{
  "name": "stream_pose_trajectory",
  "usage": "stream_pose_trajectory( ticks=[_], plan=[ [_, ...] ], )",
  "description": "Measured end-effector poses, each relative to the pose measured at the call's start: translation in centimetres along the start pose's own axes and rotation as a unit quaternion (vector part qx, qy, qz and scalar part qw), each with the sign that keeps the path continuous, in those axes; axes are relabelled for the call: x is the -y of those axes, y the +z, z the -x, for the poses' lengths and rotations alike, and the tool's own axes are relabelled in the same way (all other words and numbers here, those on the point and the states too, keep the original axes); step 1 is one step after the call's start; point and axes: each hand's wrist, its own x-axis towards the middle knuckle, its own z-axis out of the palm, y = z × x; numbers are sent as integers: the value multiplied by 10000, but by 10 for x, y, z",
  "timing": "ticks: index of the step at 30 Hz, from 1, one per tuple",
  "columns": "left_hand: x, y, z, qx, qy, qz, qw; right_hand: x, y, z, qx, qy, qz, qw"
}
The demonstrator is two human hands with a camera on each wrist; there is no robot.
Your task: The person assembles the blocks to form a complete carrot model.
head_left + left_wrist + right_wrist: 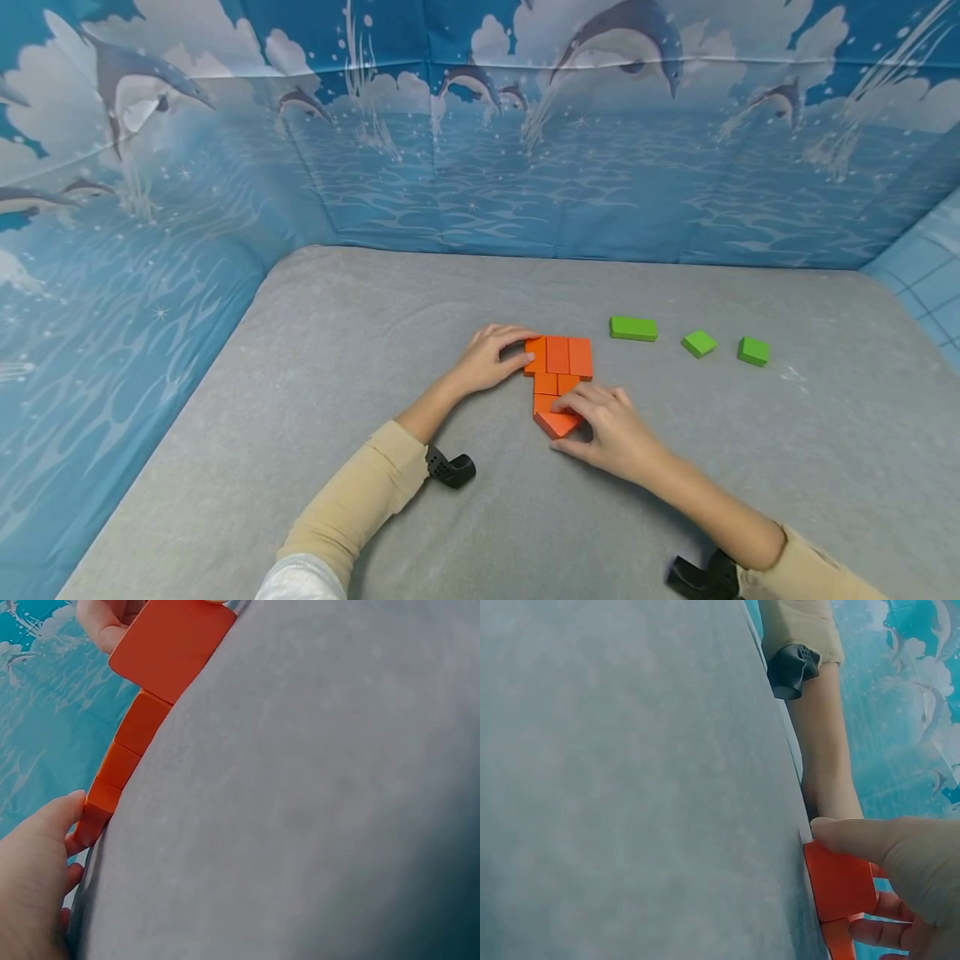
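Note:
Several orange blocks lie together on the grey cloth in the head view. Three upright rectangles make the far row, with smaller pieces below. My left hand [491, 358] grips the far row's left block [534, 357], index finger along its back edge and thumb at its left side. At the near end, my right hand [613, 429] holds an angled orange block [557, 423] between thumb and fingers; its right part is hidden under the fingers. In the right wrist view, the thumb [855, 836] touches this block's edge. The left wrist view shows the row's side from low down.
Three green blocks lie to the right: a long one [633, 328], a small turned one [699, 343] and another small one [753, 351]. A blue dolphin-print curtain [487, 167] borders the grey cloth [360, 333] at the back and left. Each wrist carries a black mount.

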Motion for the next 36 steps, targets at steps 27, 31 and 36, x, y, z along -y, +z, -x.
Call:
stream_pose_trajectory(
  ticks=[27, 31, 36],
  plan=[
    [-24, 8, 23, -548, -358, 85, 9978, -3, 0, 1, 61, -30, -100, 9999],
    [-24, 9, 25, -509, -328, 50, 9982, -3, 0, 1, 65, -41, -95, 9999],
    [-24, 10, 28, -501, -244, -87, 9984, -3, 1, 1, 30, -73, -139, 9999]
  ],
)
